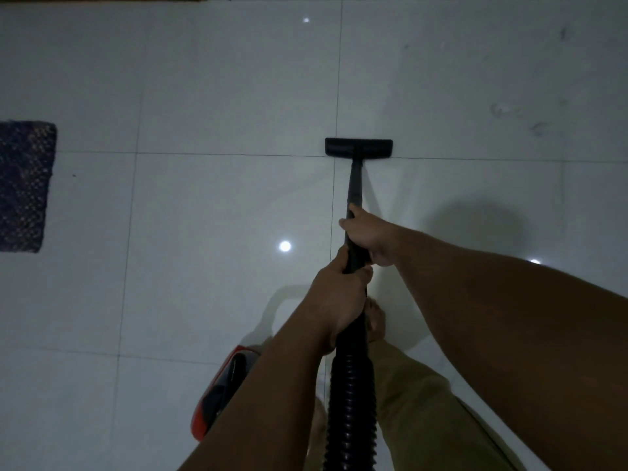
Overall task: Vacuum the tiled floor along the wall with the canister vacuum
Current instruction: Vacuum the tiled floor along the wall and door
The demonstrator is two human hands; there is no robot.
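The black vacuum wand (355,198) is being gripped by both hands, right hand (365,237) ahead of left hand (334,297), fingers clamped around it for steering leverage, while the floor nozzle (358,147) is being kept flat on the tiled floor (204,96), the red canister (221,392) lying beside the legs.

Open tiled floor (221,90) spans the upper and right frame. Obstacles: dark mat (23,185) at left edge; red canister (221,392) at lower centre, beside the hose (350,385).
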